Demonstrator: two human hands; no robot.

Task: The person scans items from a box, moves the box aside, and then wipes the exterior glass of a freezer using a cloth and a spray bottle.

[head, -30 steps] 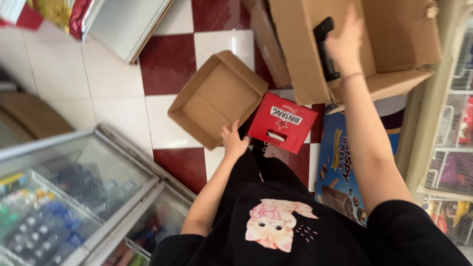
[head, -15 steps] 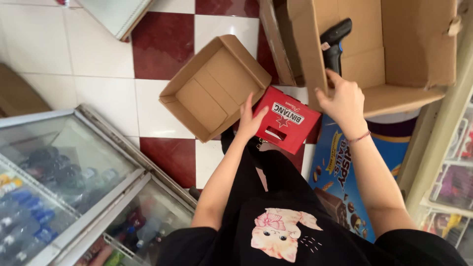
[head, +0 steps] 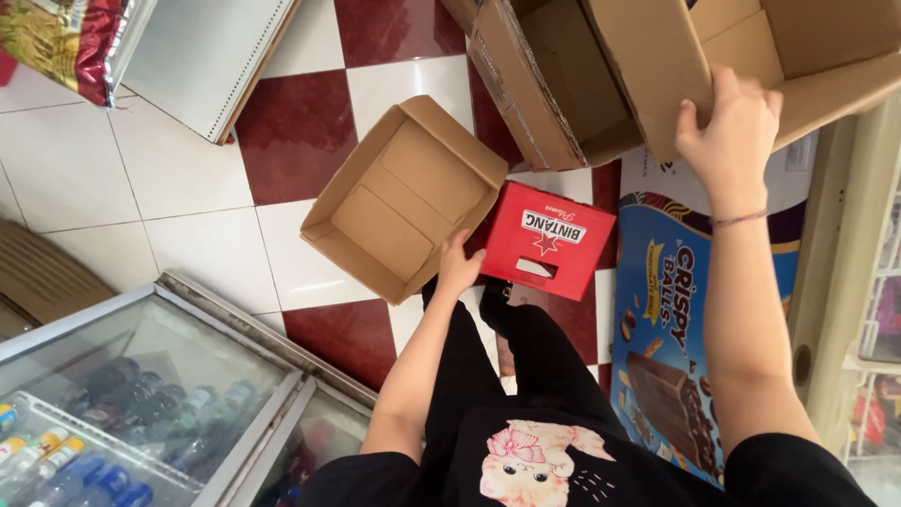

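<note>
Found left hand (head: 460, 268) low over the floor, at the near-left corner of red carton (head: 554, 239), fingers bent and touching its edge; could not tell whether clasped or merely pressed. Recorded carton lying flat on tiled floor (head: 300, 131), shut, handle slot up, just beside small open box (head: 394, 202). Saw nothing inside that box.

Farther and to the right, logged right hand (head: 732, 131) raised to large cardboard box (head: 648, 56), fingers spread and wrapped over a flap's edge, thumb apart on the near side. Could not see its contents. Judged as so far: boxes opened, red carton not lifted, nothing placed in the small box.

Surroundings:
- Noted glass-topped freezer (head: 141, 376) near left, bottles beneath the lid.
- Noted blue snack carton (head: 671, 310) near right, partly under the right forearm, crowding the floor beside the red carton.
- Noted second large box (head: 554, 84) behind the red carton, close on its far side.
- Noted metal shelf panel (head: 206, 47) and a foil bag (head: 56, 38) far left, well apart.
</note>
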